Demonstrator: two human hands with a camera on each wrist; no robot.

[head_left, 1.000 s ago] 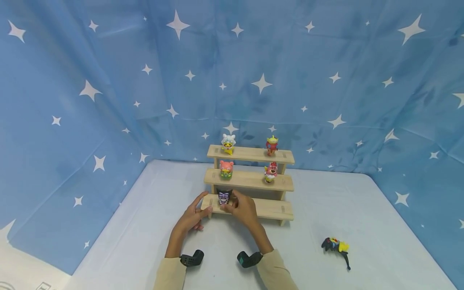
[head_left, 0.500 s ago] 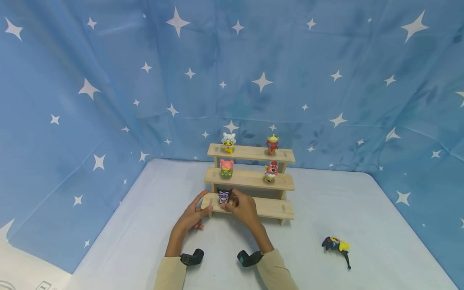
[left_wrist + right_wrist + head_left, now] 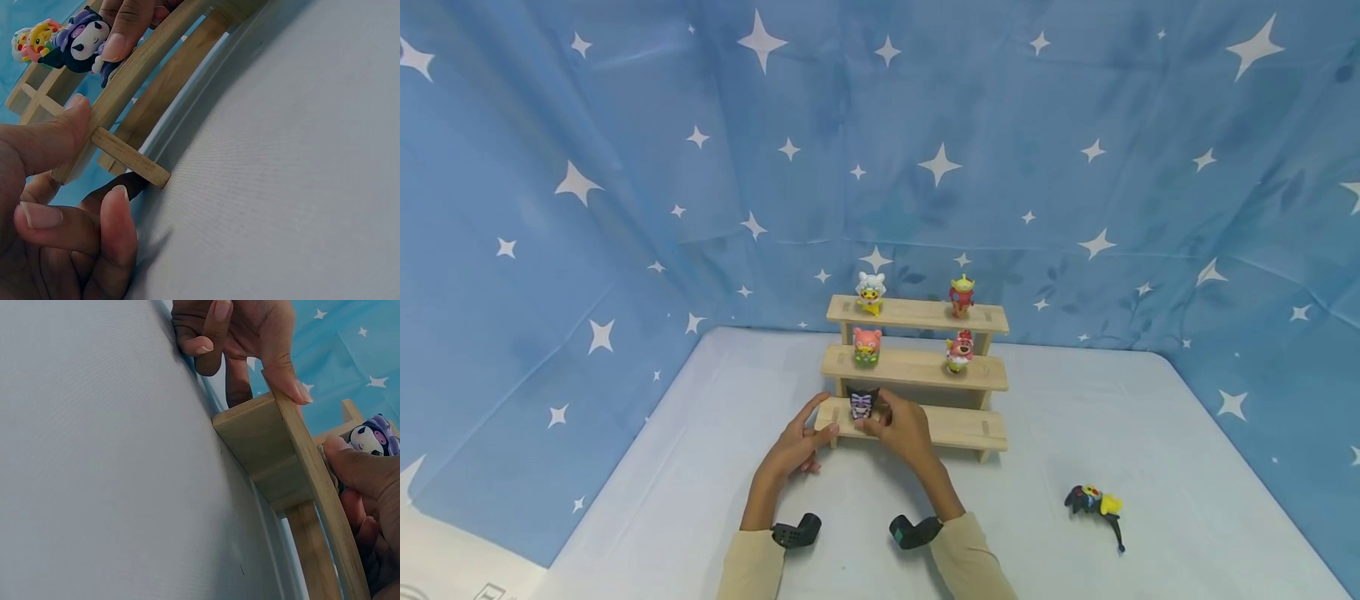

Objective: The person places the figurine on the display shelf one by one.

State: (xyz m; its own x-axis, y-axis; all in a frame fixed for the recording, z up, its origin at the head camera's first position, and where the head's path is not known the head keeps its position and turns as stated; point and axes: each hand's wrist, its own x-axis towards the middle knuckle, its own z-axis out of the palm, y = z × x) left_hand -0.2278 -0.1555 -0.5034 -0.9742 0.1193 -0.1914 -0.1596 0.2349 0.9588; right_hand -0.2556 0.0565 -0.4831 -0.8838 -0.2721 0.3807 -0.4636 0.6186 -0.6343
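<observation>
A small black-and-purple figurine [image 3: 862, 404] stands on the lowest step of the three-tier wooden display stand [image 3: 962, 427], near its left end. My right hand [image 3: 906, 427] pinches that figurine, the thumb low on its front, as the right wrist view shows. The figurine's white face [image 3: 90, 39] looks out in the left wrist view. My left hand [image 3: 795, 446] holds the left end of the same step, its thumb [image 3: 59, 137] against the front edge and a finger at the far side. The other left fingers are curled below the board.
A pink figurine [image 3: 867, 346] and a red-and-white one [image 3: 959, 352] stand on the middle step. On the top step are a white-hooded yellow figurine [image 3: 870, 294] and a green-headed one [image 3: 961, 297]. A black-and-yellow figurine [image 3: 1093, 502] lies on the white tabletop [image 3: 1150, 433], right.
Both hands keep their places on the stand and the figurine. The whole head view has shifted very slightly; nothing else has visibly moved.
</observation>
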